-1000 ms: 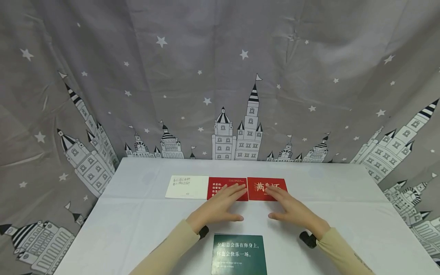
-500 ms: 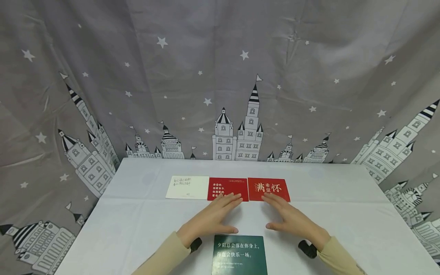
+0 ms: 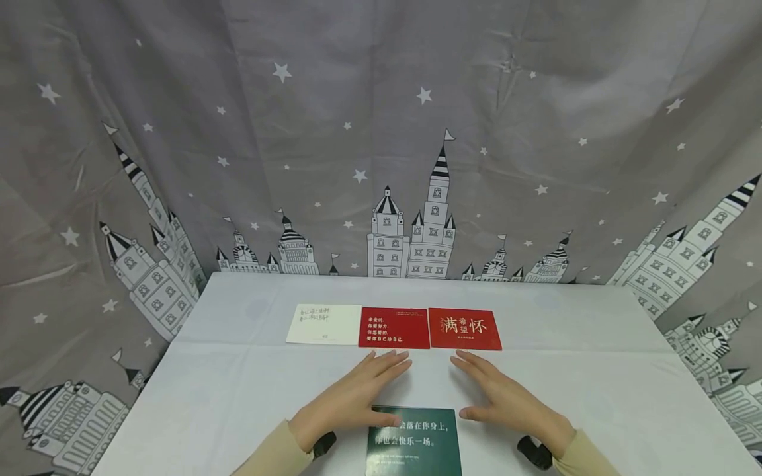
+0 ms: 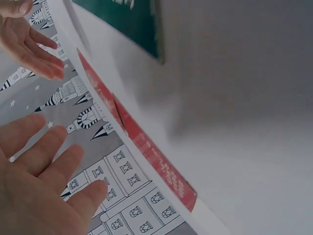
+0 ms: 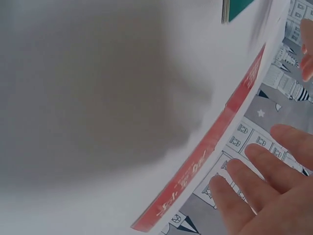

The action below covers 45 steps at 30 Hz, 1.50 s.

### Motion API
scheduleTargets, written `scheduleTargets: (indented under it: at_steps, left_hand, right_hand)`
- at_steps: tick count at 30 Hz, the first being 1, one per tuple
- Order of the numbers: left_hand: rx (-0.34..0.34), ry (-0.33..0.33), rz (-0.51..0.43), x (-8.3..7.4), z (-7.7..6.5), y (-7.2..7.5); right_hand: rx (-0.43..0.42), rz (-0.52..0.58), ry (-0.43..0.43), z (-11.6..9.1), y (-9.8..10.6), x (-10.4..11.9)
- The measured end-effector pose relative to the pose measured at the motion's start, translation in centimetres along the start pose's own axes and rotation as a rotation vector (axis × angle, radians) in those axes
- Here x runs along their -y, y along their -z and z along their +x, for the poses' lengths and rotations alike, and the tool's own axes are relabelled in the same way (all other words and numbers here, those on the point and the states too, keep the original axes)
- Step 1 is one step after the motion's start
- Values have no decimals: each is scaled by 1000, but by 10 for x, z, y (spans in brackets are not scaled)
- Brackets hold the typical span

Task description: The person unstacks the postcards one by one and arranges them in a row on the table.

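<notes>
Three cards lie side by side towards the back of the white table: a cream card [image 3: 324, 324] on the left, a red card with lines of white text [image 3: 394, 328] in the middle, and a red card with large characters [image 3: 465, 329] on the right. Nearer the front lies a stack of dark green cards [image 3: 415, 441], whose layered edge shows in the right wrist view. My left hand [image 3: 355, 398] hovers with fingers extended, its thumb over the stack's upper left corner. To the right of the stack, my right hand [image 3: 510, 401] hovers, fingers spread. Neither hand holds anything.
The white tablecloth [image 3: 232, 390] has faint fold lines. Behind and beside the table hangs a grey curtain [image 3: 381, 99] printed with white stars and castles. A dark band [image 3: 534, 452] sits at my right wrist, another [image 3: 324, 445] at the left.
Both hands have drawn back from the red cards towards the front, so both red cards are now fully uncovered. The left thumb now overlaps the green stack in view. The cards have stayed put.
</notes>
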<state>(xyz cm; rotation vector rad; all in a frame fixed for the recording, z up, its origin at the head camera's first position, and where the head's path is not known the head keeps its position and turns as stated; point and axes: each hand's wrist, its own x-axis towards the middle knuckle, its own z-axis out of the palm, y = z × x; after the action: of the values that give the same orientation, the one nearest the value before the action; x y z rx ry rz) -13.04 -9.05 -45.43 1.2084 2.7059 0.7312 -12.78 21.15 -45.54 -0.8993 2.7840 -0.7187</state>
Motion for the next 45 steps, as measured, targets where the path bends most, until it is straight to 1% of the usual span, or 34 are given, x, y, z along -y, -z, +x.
scheduleTargets:
  at_steps: [5, 9, 12, 15, 19, 23, 26, 29, 33, 37, 40, 42, 45]
  left_hand:
    - [12, -7, -1, -2, -12, -5]
    - [37, 13, -5, -4, -19, -10]
    - [37, 17, 11, -5, -24, -14]
    - [23, -2, 26, -7, -28, -18]
    - [31, -8, 17, -9, -34, -23]
    - [48, -7, 23, -10, -40, -26]
    - [69, 14, -3, -10, -45, -28]
    - [100, 69, -72, -12, -48, -31]
    - [128, 127, -145, -15, -50, -33]
    - [141, 121, -143, -16, -51, -32]
    - [136, 90, -117, -16, -53, -31]
    - [131, 72, -102, -17, -53, -32]
    - [123, 50, -78, -16, -53, -34]
  right_hand:
    - [-10, -1, 15, -7, -5, 1]
    - [-15, 10, 30, -11, -9, 3]
    - [5, 27, 23, -14, -12, 6]
    - [22, 39, 19, -16, -15, 10]
    - [34, 53, 18, -20, -17, 17]
    - [82, 90, -29, -22, -20, 25]
    - [139, 130, -84, -24, -23, 30]
    - [180, 177, -126, -26, -27, 34]
    - [186, 216, -128, -29, -32, 35]
    - [160, 179, -78, -31, -39, 34]
    - [139, 130, -37, -32, -43, 33]
    - [129, 111, -23, -33, -45, 33]
    - [127, 99, -28, -32, -48, 34]
